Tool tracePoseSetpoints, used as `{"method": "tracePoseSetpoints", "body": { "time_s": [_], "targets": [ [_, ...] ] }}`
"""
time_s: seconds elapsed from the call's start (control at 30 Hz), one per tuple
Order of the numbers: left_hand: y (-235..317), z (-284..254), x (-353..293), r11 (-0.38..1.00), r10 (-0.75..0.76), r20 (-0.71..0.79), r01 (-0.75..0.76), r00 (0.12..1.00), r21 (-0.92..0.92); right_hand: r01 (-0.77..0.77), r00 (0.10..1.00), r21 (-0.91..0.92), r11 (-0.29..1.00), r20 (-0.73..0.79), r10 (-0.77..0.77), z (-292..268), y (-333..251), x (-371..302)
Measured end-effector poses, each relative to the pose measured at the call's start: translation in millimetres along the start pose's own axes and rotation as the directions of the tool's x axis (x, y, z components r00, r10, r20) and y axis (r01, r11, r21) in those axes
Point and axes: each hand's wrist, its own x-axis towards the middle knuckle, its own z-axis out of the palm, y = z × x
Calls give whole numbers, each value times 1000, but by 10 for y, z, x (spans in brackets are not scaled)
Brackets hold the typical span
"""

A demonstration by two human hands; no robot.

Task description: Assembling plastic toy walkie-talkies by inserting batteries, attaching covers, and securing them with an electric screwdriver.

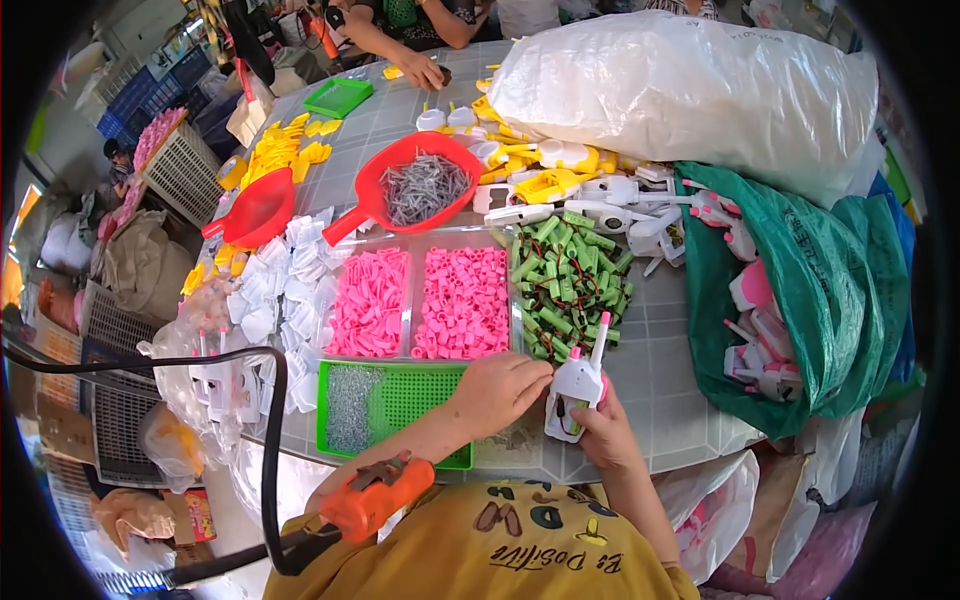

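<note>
While we look down at a grey table (655, 400), our right hand (605, 432) is clamped on a white plastic casing (578, 380) by the near edge, right of the middle, its pink-tipped nozzle (599, 345) pointing toward the far edge. Our left hand (505, 392) is just beside it, fingers bent and close together; we cannot tell whether they touch the casing or pinch anything.

A gap in the casing's lower part shows something dark inside, too small for us to make out. If that is a loose wire, we judge that rough pressing could trap or tear it. Beyond our hands, wired green batteries (565, 285) lie heaped, so tugging one out could snag its neighbours.

Left of the heap, a clear tray (413, 300) holds pink pieces (460, 305); a careless sweep of our left forearm (420, 430) could knock some into the green basket (430, 400) at the near edge, mixing them with its small metal parts (350, 400).

An orange tool (375, 500) overlaps that forearm in our view, and a black cable (272, 440) loops to its left. Should the cable catch our arm, the jerk could loosen our hold, and the casing could drop off the near edge.
</note>
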Motion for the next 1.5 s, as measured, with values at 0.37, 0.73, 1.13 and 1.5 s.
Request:
{"method": "tracePoseSetpoints", "body": {
  "time_s": [0.37,0.73,1.13,1.5],
  "targets": [
    [-4,-6,2,1000,10,5,-10,1000,8,-7,1000,-26,1000,15,8,20,-20,26],
    [-8,8,11,999,19,-4,-19,1000,32,22,1000,-23,999,10,-22,5,-34,19],
    [9,-1,-23,998,55,-45,-54,997,20,50,998,25,998,-28,-50,-6,-26,72],
    [-84,5,8,997,72,-25,-73,997,-11,59,995,43,997,79,-62,44,-107,64]
  ]
}}
